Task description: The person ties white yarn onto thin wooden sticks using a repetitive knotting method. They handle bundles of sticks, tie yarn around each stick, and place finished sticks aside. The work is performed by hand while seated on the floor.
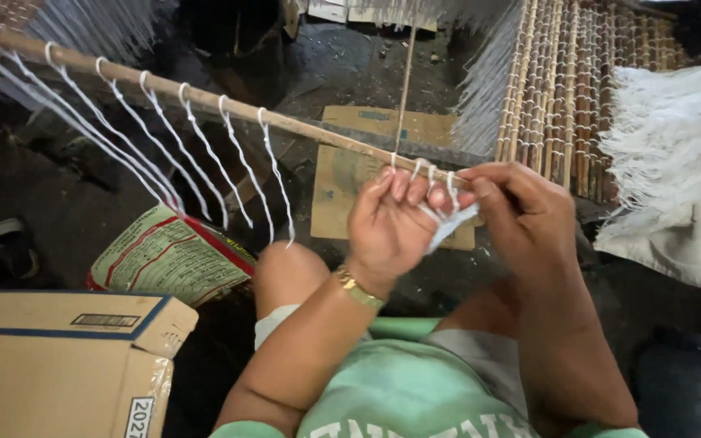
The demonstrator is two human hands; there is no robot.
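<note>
A long wooden stick runs slanted from the upper left to my hands, with several white string loops tied along it and hanging down. My left hand, with a gold bracelet at the wrist, cups the stick's right end from below, fingers curled over white string. My right hand pinches the same string at the stick, thumb and forefinger closed on it. Both hands touch each other around the newest knots.
A mat of bound sticks with white string stands at the upper right, a white fringed cloth beside it. Flat cardboard lies on the dark floor. A cardboard box and a printed sack sit at the lower left.
</note>
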